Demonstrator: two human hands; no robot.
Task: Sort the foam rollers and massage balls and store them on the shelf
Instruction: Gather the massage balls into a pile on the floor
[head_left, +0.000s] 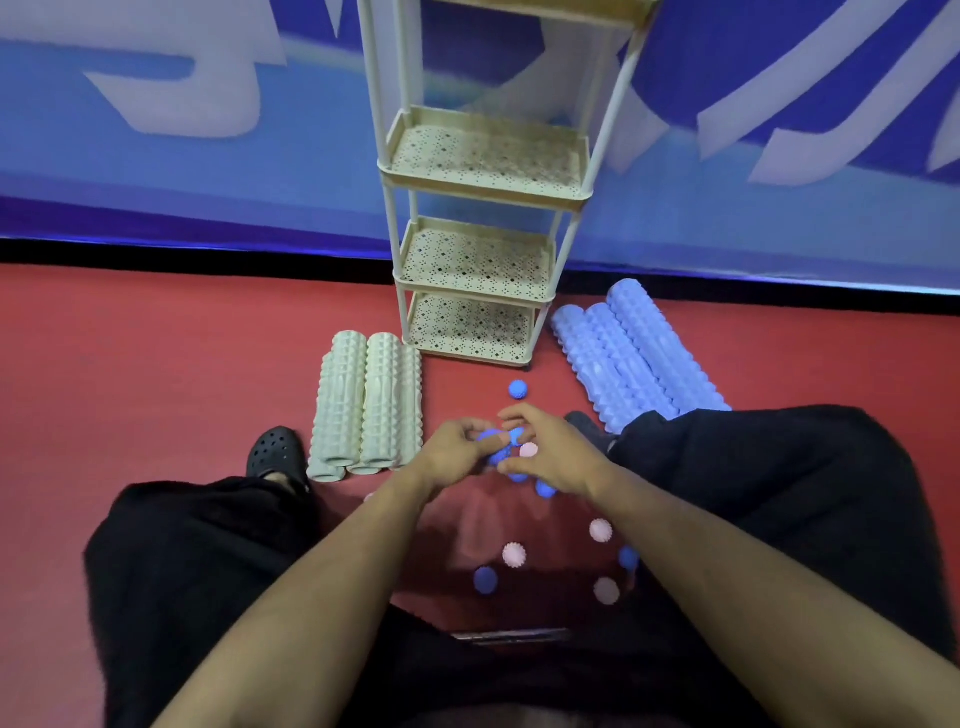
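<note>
Nearest, on the red floor (182, 364) between the knees: spiky massage balls are scattered loose, well apart. A blue ball (485, 580) lies low centre, a pink ball (514, 554) just above it, a second pink ball (601, 530) and a third pink ball (606, 591) to the right. Another blue ball (628, 557) is half hidden by the right forearm.

Mid range: both hands are brought together over a cluster of balls. The left hand (453, 448) is curled round a blue spiky ball (488, 439), pinched at the fingertips. The right hand (556, 452) is curled over more blue balls, with a pink one (529, 450) showing under its fingers; which ball is actually gripped cannot be told. More blue shows beneath the hands at (543, 488). A black perforated clog (274, 451) is seen at left.

Further out: one blue ball (518, 389) sits alone ahead of the hands. Ridged cream foam rollers (363, 405) are stacked side by side at left; ridged light-blue foam rollers (634, 353) are laid together at right, angled.

Far: a cream tiered shelf (483, 197) with perforated trays stands against a blue banner wall (208, 156); nothing is seen on the visible trays.
</note>
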